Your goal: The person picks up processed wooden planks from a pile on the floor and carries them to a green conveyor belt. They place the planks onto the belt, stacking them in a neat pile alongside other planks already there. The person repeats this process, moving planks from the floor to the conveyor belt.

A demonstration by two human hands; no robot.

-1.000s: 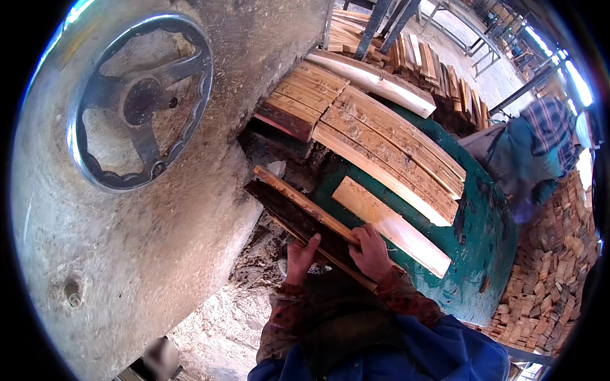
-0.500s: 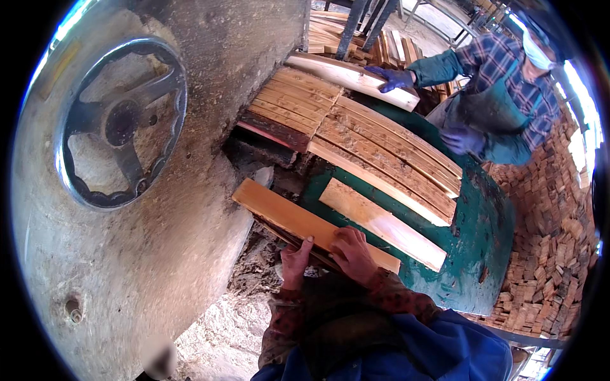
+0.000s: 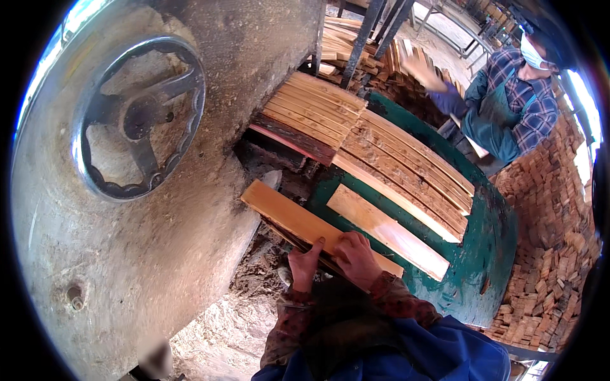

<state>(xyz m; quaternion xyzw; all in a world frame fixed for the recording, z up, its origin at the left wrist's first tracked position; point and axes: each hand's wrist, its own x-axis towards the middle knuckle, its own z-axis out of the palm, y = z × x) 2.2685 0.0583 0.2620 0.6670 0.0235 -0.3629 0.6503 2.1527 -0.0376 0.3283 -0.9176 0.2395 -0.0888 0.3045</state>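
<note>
A smooth wooden board (image 3: pixel 289 213) lies slantwise in front of me, on top of at least one darker-edged piece. My left hand (image 3: pixel 305 263) is closed on its near edge, thumb on the upper face and fingers hidden beneath. Close by on the right, my right hand (image 3: pixel 358 259) grips the same board with bent fingers over its top. Just beyond it, a paler loose plank (image 3: pixel 387 232) rests on the green metal table (image 3: pixel 467 289). Further back, several long boards (image 3: pixel 403 168) lie side by side, their ends against a row of shorter strips (image 3: pixel 314 108).
A metal handwheel (image 3: pixel 140 120) stands out from the grimy machine wall (image 3: pixel 241 57) on my left. Across the table, a co-worker (image 3: pixel 518 108) in gloves holds wood pieces. A large pile of wooden blocks (image 3: pixel 546 267) fills the right side. Sawdust (image 3: pixel 222 330) covers the floor below.
The co-worker has lifted the thick board off the table's far side and drawn back with it. The view has shifted slightly. My hands keep their hold on the board.
</note>
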